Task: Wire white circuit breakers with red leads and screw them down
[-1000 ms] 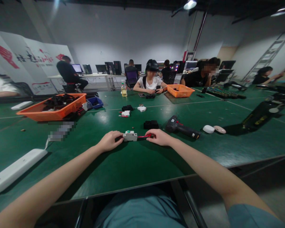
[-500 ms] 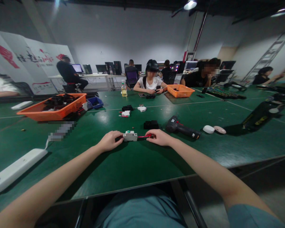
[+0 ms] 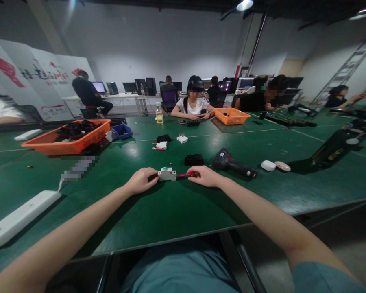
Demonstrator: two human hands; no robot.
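Observation:
A small white circuit breaker [image 3: 166, 174] lies on the green table [image 3: 171, 211] between my hands. My left hand [image 3: 141, 180] rests on the table at its left end, fingers curled against it. My right hand [image 3: 205, 176] is closed around a red wire [image 3: 184, 175] that runs into the breaker's right side. Just behind sit a black block [image 3: 194, 159] and a black electric screwdriver [image 3: 233, 163].
An orange basket of black parts [image 3: 70, 136] and a blue bin [image 3: 122, 131] stand at the back left. A white power strip [image 3: 16, 219] lies near left. Another breaker [image 3: 161, 145], white pebble-like pieces [image 3: 267, 165] and a second orange basket [image 3: 231, 116] lie farther off. People sit across the table.

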